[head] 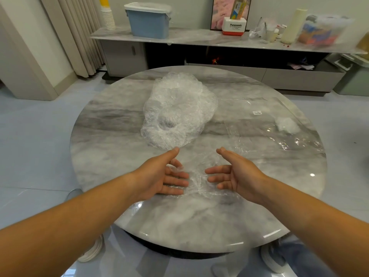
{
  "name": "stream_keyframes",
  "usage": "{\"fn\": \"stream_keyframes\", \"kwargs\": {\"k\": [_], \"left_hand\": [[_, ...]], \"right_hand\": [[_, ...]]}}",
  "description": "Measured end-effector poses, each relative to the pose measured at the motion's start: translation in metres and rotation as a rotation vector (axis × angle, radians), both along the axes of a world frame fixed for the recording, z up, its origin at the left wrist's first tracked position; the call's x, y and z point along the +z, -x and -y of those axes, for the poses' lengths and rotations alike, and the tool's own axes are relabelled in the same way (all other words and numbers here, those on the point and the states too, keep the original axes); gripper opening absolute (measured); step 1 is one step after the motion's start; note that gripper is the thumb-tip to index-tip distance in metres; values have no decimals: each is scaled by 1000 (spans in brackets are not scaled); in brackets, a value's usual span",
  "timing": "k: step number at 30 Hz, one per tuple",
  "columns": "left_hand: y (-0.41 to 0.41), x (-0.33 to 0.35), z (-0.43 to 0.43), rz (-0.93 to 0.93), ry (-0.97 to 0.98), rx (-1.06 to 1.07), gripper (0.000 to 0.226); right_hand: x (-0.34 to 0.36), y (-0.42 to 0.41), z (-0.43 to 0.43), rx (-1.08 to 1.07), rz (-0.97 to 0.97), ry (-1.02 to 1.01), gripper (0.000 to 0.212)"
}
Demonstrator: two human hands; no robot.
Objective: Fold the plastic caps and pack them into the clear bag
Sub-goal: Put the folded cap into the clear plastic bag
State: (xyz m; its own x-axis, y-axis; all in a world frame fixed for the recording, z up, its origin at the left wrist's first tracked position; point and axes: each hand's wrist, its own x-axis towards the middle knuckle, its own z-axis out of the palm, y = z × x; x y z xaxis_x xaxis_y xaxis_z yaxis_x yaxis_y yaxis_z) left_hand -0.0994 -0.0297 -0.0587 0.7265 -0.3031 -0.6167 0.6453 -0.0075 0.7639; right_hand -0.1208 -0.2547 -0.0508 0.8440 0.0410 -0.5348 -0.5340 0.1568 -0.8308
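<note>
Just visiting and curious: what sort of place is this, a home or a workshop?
Probably a home living room: a round marble table, a low cabinet along the wall with a blue storage box on it, and floor-length curtains.

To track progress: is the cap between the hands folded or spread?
Spread: the cap lies flat, crinkled, on the table between left hand and right hand.

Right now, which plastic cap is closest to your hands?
The single flattened cap, lying between the left hand and right hand. It lies spread out alone, unlike the pile of caps heaped farther back.
</note>
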Motion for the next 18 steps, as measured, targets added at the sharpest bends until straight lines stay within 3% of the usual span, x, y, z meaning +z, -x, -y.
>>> {"fn": "stream_keyframes", "kwargs": {"k": [5, 11, 15, 18], "left_hand": [[3, -4, 1, 42, -54, -25, 45], [6, -6, 0, 86, -74, -34, 30], [8, -6, 0, 123, -112, -12, 26], [9, -5, 1, 156, -142, 39, 30]], "right_hand": [[-1, 1, 1, 56, 2, 41, 44], [1, 8, 1, 69, 140, 165, 45], [-4, 22, 5, 226, 303, 484, 46], [-13, 29, 6, 374, 411, 705, 59]]}}
